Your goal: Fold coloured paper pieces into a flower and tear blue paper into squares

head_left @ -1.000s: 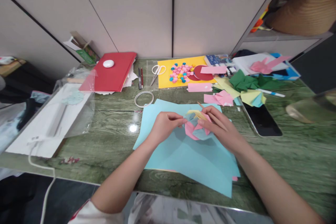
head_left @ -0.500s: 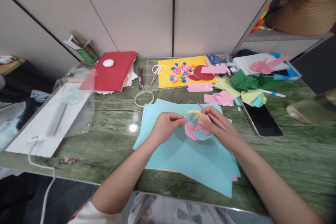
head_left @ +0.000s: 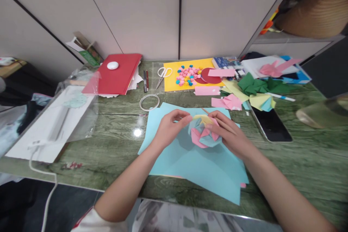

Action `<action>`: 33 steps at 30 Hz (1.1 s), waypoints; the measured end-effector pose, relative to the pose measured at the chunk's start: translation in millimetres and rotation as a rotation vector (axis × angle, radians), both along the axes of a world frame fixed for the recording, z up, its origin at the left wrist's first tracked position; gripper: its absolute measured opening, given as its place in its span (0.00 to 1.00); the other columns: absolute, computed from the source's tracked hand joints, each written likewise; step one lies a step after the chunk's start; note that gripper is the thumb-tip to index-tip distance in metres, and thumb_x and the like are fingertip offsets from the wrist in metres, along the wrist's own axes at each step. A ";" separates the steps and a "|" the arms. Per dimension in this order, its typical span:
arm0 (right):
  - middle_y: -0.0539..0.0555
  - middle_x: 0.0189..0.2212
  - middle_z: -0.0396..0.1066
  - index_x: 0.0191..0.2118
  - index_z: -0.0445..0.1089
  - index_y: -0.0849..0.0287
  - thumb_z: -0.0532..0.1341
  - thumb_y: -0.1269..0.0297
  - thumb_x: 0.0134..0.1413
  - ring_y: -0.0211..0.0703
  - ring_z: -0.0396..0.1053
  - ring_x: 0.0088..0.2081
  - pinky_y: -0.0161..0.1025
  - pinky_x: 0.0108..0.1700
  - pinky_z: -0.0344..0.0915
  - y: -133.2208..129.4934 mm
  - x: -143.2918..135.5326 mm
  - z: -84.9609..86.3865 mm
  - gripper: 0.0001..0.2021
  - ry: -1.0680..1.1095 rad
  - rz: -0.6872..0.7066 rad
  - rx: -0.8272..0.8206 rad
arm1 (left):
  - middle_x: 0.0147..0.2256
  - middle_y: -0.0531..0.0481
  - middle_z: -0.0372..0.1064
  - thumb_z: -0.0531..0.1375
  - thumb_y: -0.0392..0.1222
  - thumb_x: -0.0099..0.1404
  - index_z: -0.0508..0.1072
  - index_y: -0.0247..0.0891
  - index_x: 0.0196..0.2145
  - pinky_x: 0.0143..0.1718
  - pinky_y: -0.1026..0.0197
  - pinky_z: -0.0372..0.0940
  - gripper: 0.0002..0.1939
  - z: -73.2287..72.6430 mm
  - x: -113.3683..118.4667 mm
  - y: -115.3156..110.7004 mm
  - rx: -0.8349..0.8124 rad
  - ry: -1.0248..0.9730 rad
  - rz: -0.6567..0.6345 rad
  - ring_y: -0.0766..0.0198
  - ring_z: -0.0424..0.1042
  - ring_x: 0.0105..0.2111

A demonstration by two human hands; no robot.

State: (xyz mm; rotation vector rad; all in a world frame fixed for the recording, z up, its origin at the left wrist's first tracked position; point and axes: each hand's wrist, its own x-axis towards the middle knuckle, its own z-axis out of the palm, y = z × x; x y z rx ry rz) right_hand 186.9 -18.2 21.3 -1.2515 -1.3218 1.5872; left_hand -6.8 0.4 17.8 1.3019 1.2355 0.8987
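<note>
Over the blue sheets (head_left: 190, 163): held up between two hands, near the middle of the desk (head_left: 108, 152), with folds of pink, pale blue and yellow.
Folded paper ball (head_left: 207, 137): gripped at its right side by the right hand (head_left: 236, 139); just beside the left fingertips at its upper left.
Main risk: probably crushing or creasing of the thin folds, from too hard a press by the right thumb.
Second risk: possibly loosening or tearing of the yellow fold, from a sharp pull at the upper edge.
Wooden stick (head_left: 206, 111): kept in the same right hand, slanted, with the tip close to the yellow fold; could poke or scratch the paper if turned carelessly.
Right fingers: narrow, closed on the paper, with the thumb on the near face and the stick along the others.
Left hand (head_left: 170, 127): thumb and index finger brought nearly together at the yellow edge; cannot tell if pinching it or only touching.
Roll of tape (head_left: 149, 110): flat on the desk, beyond the left hand, well apart from the ball.
Smartphone (head_left: 270, 125): lying to the right, partly under folded papers.
</note>
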 end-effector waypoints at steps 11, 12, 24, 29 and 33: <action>0.47 0.27 0.61 0.34 0.60 0.54 0.57 0.52 0.52 0.36 0.60 0.29 0.32 0.30 0.56 -0.6 -8.8 -2.3 0.11 0.088 0.070 -0.093 | 0.25 0.52 0.70 0.65 0.39 0.50 0.71 0.35 0.34 0.31 0.65 0.64 0.13 -5.0 8.0 -5.8 -0.062 -0.205 0.018 0.68 0.69 0.26; 0.48 0.30 0.63 0.34 0.61 0.54 0.57 0.52 0.52 0.37 0.63 0.32 0.33 0.32 0.58 0.5 -7.5 -1.8 0.12 0.111 0.045 -0.101 | 0.26 0.52 0.70 0.64 0.39 0.50 0.71 0.36 0.34 0.31 0.65 0.64 0.12 -5.6 7.3 -5.6 -0.047 -0.197 0.024 0.68 0.69 0.27; 0.52 0.33 0.66 0.33 0.67 0.54 0.51 0.50 0.55 0.43 0.65 0.39 0.42 0.42 0.62 7.6 -0.6 -7.7 0.15 0.131 -0.157 0.041 | 0.32 0.48 0.74 0.62 0.38 0.52 0.75 0.36 0.32 0.34 0.63 0.66 0.08 -3.7 6.4 -5.7 0.042 -0.024 0.095 0.63 0.72 0.32; 0.48 0.16 0.48 0.26 0.71 0.54 0.50 0.59 0.56 0.38 0.53 0.22 0.40 0.29 0.57 7.2 8.9 -6.9 0.15 0.162 -0.314 0.196 | 0.32 0.50 0.73 0.61 0.35 0.53 0.75 0.37 0.31 0.36 0.64 0.65 0.06 1.8 9.5 -11.5 0.185 0.078 0.124 0.65 0.71 0.32; 0.47 0.15 0.48 0.26 0.68 0.53 0.50 0.62 0.54 0.37 0.50 0.19 0.39 0.27 0.55 6.5 9.5 -1.0 0.12 0.216 -0.360 0.205 | 0.31 0.51 0.73 0.61 0.34 0.53 0.75 0.38 0.31 0.36 0.64 0.65 0.06 2.9 10.3 -13.6 0.229 0.095 0.133 0.65 0.71 0.32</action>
